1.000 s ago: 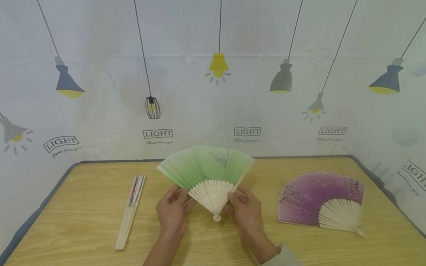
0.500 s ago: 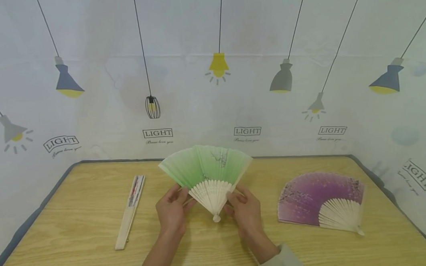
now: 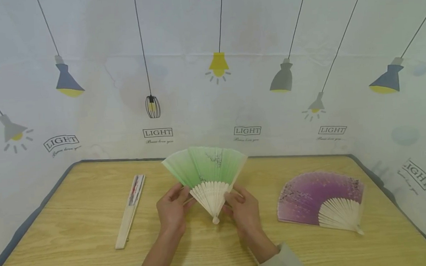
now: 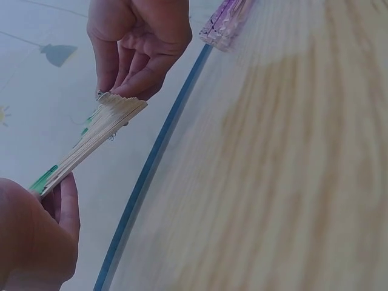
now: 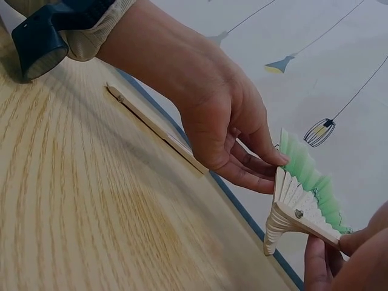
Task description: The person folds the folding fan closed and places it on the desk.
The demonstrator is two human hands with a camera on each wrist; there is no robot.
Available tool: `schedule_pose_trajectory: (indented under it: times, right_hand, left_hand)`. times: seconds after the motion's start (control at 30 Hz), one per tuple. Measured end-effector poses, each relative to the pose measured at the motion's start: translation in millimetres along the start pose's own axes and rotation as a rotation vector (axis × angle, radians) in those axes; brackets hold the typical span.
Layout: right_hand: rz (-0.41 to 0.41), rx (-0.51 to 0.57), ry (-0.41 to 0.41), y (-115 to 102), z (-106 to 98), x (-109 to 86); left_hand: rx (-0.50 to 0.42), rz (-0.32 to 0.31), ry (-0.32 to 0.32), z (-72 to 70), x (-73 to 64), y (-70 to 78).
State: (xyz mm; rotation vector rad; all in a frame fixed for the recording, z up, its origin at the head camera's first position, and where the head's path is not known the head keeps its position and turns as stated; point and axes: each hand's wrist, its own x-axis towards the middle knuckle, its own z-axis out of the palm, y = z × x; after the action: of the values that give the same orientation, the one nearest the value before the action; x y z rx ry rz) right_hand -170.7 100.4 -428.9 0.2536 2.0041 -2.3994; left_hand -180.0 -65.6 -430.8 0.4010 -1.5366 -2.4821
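Observation:
A green folding fan (image 3: 214, 165) with pale ribs is held spread above the table, its pivot end pointing down toward the person. My left hand (image 3: 171, 210) pinches the outer rib on its left side, thumb in front. On the opposite edge my right hand (image 3: 243, 208) pinches the other outer rib. In the left wrist view the fan's ribs (image 4: 91, 139) appear nearly edge-on between both hands. The right wrist view shows the ribs (image 5: 297, 200) bunched near a metal rivet. Fingers behind the fan are partly hidden.
On the wooden table (image 3: 77, 236), a folded fan (image 3: 129, 213) lies to the left. A spread purple fan (image 3: 319, 201) lies to the right. Behind the table hangs a white cloth (image 3: 188, 82) printed with lamps. A dark band edges the tabletop.
The green fan has narrowed: its two outer edges have come closer together and its pivot sits slightly lower. My right hand has shifted a little to the left. The other fans stay put.

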Motion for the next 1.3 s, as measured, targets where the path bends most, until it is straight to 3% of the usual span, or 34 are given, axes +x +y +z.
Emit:
schedule_pose_trajectory:
  times: [1.3]
  right_hand:
    - [-0.022, -0.032, -0.092, 2.3, 2.2, -1.0]
  left_hand:
    - [0.031, -0.010, -0.030, 0.3, 1.6, -1.5]
